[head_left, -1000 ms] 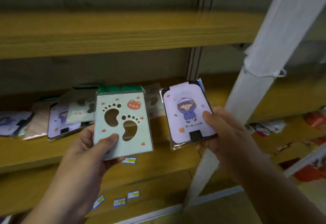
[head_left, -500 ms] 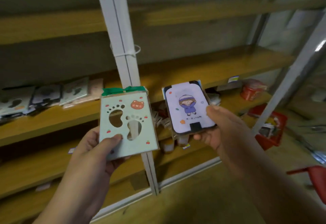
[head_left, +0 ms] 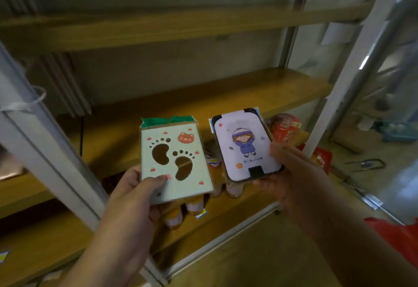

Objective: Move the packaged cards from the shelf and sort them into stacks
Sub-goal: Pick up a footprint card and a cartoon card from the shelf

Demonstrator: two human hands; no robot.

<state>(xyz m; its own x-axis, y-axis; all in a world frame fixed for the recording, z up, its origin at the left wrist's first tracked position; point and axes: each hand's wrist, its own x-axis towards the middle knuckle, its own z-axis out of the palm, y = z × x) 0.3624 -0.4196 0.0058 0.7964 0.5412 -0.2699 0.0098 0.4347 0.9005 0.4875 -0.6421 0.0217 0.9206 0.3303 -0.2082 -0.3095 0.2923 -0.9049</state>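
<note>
Gripping one packaged card apiece, left hand green footprint card, right hand lilac card, clear of shelf edge.

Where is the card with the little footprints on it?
In the head view, the footprint card is just left of centre, held up by the left hand, beside the purple card in the right hand.

1. We're in a stockroom: long bare wooden shelves on white metal uprights.
2. Small price-labelled jars and red packaged goods crowd the lower shelf.
</note>
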